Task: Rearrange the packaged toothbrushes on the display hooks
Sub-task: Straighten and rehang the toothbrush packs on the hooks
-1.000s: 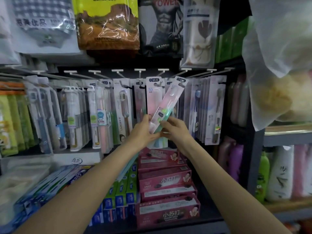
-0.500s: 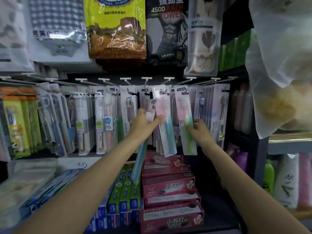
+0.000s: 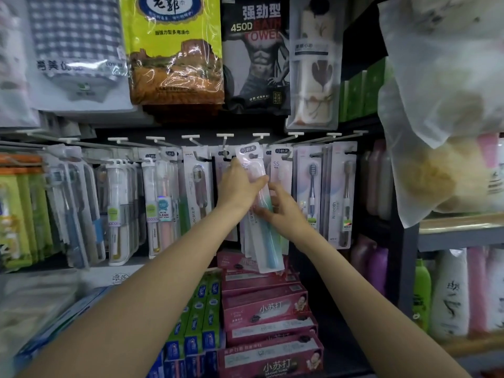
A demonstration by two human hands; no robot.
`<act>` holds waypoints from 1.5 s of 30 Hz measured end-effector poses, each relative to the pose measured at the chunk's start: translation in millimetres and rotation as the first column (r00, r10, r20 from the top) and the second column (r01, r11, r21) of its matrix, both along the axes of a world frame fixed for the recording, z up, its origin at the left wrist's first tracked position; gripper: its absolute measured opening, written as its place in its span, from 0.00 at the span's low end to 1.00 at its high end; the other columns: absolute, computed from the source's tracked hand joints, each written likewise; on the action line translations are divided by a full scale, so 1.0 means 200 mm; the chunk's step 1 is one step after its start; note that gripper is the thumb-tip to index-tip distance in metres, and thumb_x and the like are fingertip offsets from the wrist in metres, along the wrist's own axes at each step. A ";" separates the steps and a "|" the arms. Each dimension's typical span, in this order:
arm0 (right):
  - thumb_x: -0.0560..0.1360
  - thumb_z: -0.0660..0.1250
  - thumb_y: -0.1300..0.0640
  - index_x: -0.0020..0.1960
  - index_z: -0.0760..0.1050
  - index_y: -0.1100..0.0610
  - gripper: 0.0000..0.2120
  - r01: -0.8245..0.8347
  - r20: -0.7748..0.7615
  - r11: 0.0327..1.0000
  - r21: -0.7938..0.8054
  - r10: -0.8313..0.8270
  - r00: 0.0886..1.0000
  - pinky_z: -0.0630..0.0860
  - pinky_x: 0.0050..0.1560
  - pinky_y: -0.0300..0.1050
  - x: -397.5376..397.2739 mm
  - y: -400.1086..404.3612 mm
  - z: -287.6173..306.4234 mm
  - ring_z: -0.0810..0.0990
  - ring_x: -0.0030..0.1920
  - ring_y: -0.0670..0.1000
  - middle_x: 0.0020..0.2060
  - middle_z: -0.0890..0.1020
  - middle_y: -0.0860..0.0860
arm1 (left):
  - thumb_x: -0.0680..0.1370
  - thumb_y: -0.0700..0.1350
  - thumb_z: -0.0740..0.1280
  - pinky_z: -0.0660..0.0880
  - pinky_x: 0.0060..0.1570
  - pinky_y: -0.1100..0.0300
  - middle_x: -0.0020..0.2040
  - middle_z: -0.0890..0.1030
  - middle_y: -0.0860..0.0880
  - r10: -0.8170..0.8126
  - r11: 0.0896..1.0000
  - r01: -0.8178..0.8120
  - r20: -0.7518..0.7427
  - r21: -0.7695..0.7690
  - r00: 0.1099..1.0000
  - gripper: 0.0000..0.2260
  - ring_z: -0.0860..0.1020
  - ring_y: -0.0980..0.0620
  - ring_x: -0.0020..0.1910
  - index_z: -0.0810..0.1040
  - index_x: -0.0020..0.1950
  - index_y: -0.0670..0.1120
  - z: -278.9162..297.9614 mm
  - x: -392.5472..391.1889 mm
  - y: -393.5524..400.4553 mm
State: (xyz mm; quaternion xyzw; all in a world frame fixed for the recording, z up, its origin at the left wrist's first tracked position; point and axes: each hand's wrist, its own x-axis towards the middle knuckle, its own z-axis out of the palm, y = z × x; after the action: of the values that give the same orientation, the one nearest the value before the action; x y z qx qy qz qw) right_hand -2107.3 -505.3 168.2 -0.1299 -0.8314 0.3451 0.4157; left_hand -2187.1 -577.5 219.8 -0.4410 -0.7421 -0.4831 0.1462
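Note:
A row of white display hooks [image 3: 224, 135] carries many packaged toothbrushes. My left hand [image 3: 236, 184] grips a pink-and-white toothbrush pack [image 3: 261, 233] near its upper half, its top card raised to the level of the middle hooks. The pack holds a brush with a green-to-blue handle and hangs down in front of other packs. My right hand [image 3: 281, 205] holds the same pack from the right side at its middle, fingers curled on it. Another pink pack marked SS [image 3: 281, 170] hangs just right of it.
Grey-brush packs [image 3: 312, 186] hang further right, clear cases [image 3: 117, 214] to the left. Pink toothpaste boxes [image 3: 266, 309] and green-blue boxes [image 3: 203, 317] are stacked below. Towel packs [image 3: 174, 50] hang above. A translucent bag [image 3: 441, 105] bulges at the upper right.
My right hand came back from the pack on the right hook to the pack in my left hand. That pack rose toward the middle hooks. The view tilted up.

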 end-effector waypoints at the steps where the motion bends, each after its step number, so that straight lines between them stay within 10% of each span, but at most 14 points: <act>1: 0.76 0.66 0.57 0.72 0.60 0.55 0.26 -0.013 0.010 1.000 -0.022 0.014 1.000 0.70 0.59 0.46 0.00 0.02 0.00 0.71 0.63 0.56 0.63 0.72 0.58 | 0.75 0.52 0.67 0.69 0.56 0.55 0.64 0.72 0.41 0.035 0.999 -0.034 -0.041 0.005 0.999 0.30 0.70 0.43 0.63 0.60 0.70 0.37 0.00 0.00 0.01; 9: 0.76 0.65 0.55 0.74 0.58 0.55 0.30 -0.045 0.062 0.992 -0.119 0.053 0.997 0.67 0.41 0.36 -0.04 0.05 -0.01 0.66 0.39 0.40 0.38 0.66 0.41 | 0.73 0.56 0.68 0.72 0.49 0.56 0.60 0.74 0.41 0.123 0.991 -0.114 -0.124 0.077 0.985 0.37 0.74 0.43 0.59 0.57 0.73 0.38 -0.03 -0.01 0.03; 14: 0.76 0.67 0.55 0.74 0.59 0.55 0.29 -0.161 0.033 0.955 -0.250 0.175 0.984 0.66 0.68 0.51 0.01 0.03 -0.01 0.70 0.66 0.50 0.65 0.73 0.54 | 0.74 0.56 0.67 0.71 0.54 0.56 0.66 0.71 0.41 0.118 0.989 -0.101 -0.151 0.112 0.981 0.39 0.70 0.44 0.64 0.51 0.75 0.39 -0.04 0.01 0.02; 23: 0.62 0.73 0.41 0.72 0.63 0.53 0.42 -0.205 -0.078 0.915 -0.347 0.190 0.979 0.70 0.63 0.47 0.06 0.11 -0.06 0.71 0.65 0.53 0.66 0.73 0.58 | 0.75 0.56 0.66 0.67 0.43 0.61 0.57 0.76 0.43 0.079 0.997 -0.077 -0.226 0.017 0.971 0.39 0.75 0.46 0.56 0.49 0.75 0.39 -0.02 0.08 0.09; 27: 0.74 0.68 0.53 0.67 0.66 0.47 0.22 -0.190 -0.032 0.936 -0.296 0.189 0.982 0.70 0.58 0.36 0.09 0.05 0.00 0.75 0.59 0.50 0.59 0.77 0.55 | 0.74 0.57 0.66 0.70 0.45 0.59 0.60 0.75 0.41 0.111 0.990 -0.090 -0.200 0.110 0.974 0.39 0.75 0.44 0.57 0.50 0.75 0.40 -0.04 0.04 0.07; 32: 0.78 0.64 0.57 0.72 0.62 0.52 0.25 -0.194 -0.013 0.954 -0.228 0.197 0.980 0.66 0.66 0.50 0.05 0.03 0.01 0.67 0.68 0.58 0.63 0.73 0.64 | 0.74 0.59 0.66 0.71 0.40 0.57 0.57 0.77 0.39 0.136 0.985 -0.118 -0.144 0.125 0.980 0.41 0.76 0.41 0.55 0.49 0.76 0.42 -0.05 -0.01 0.06; 36: 0.78 0.61 0.61 0.73 0.60 0.53 0.24 -0.229 0.013 0.949 -0.215 0.237 0.971 0.69 0.54 0.29 0.08 0.03 0.03 0.74 0.54 0.40 0.52 0.75 0.42 | 0.74 0.59 0.65 0.69 0.37 0.60 0.57 0.78 0.40 0.162 0.980 -0.143 -0.136 0.140 0.977 0.41 0.77 0.43 0.54 0.48 0.76 0.42 -0.05 0.01 0.07; 45: 0.78 0.61 0.61 0.74 0.58 0.57 0.25 -0.238 0.026 0.913 -0.332 0.261 0.965 0.72 0.60 0.45 0.13 0.03 0.13 0.77 0.59 0.52 0.60 0.77 0.55 | 0.74 0.59 0.66 0.72 0.50 0.55 0.60 0.76 0.39 0.099 0.992 -0.100 0.025 0.075 0.995 0.38 0.74 0.42 0.60 0.57 0.73 0.38 0.02 0.01 0.10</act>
State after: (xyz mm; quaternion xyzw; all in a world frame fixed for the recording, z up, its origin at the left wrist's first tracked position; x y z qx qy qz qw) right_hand -2081.6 -499.5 193.9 -0.1018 -0.7866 0.5232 0.3118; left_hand -2185.4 -557.9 223.0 -0.3925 -0.7458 -0.5077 0.1790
